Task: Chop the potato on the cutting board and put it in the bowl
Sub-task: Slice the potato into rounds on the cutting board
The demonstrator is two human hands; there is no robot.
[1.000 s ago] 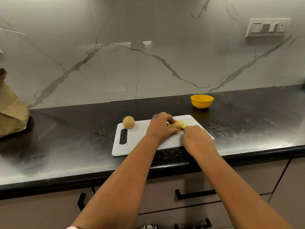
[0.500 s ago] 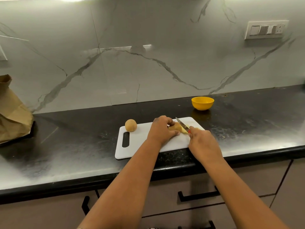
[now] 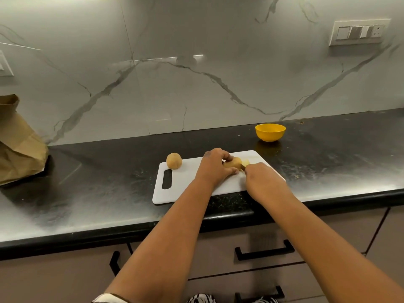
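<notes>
A white cutting board [image 3: 185,182] lies on the black counter near its front edge. On its right half my left hand [image 3: 213,166] grips a potato [image 3: 232,162] with thumb and fingers. A pale cut piece [image 3: 246,162] lies against the potato's right end. My right hand [image 3: 261,181] is curled round a knife handle just right of the potato; the blade is almost wholly hidden at the cut. A second, whole potato [image 3: 174,160] sits at the board's far left corner. The yellow bowl [image 3: 270,132] stands behind the board to the right.
A brown paper bag [image 3: 17,141] stands at the far left of the counter [image 3: 87,182]. A marble wall rises behind, with a switch panel [image 3: 359,31] at upper right. Drawers with black handles [image 3: 264,252] are below the counter edge.
Half a second ago the knife blade was raised above the potato and visible; now my right hand has lowered and the blade is down in the potato. My left hand has kept its hold.
</notes>
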